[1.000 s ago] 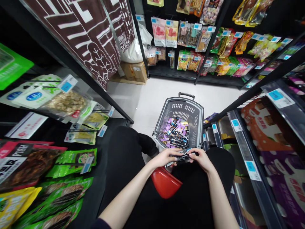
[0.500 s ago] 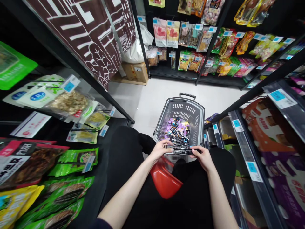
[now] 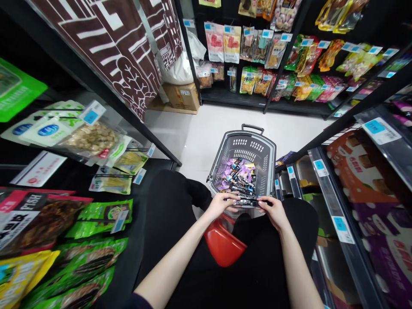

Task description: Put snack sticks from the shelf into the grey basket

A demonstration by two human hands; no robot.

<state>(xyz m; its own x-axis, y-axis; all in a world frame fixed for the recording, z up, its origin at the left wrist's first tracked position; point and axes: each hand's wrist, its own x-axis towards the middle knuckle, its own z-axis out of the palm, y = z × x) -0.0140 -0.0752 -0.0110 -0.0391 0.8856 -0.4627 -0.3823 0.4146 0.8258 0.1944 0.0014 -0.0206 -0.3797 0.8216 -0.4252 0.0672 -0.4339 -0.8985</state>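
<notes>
A grey shopping basket (image 3: 267, 151) stands on the floor in front of my knees, part filled with small purple and black snack packets (image 3: 240, 175). Both hands hold a bundle of black packets (image 3: 247, 201) over the basket's near rim. My left hand (image 3: 221, 203) grips its left end with fingers curled. My right hand (image 3: 273, 211) pinches its right end. A red stool (image 3: 222, 245) shows between my legs, under my wrists.
Black shelves close in on both sides: green and red snack bags (image 3: 96, 214) on the left, orange and purple boxes (image 3: 363, 171) on the right. A brown patterned curtain (image 3: 122, 47), a cardboard box (image 3: 182, 96) and more hanging snacks (image 3: 257, 47) lie ahead across the pale floor.
Both hands have carried the bundle of black packets forward, from over my lap to the near rim of the basket. The basket has not moved.
</notes>
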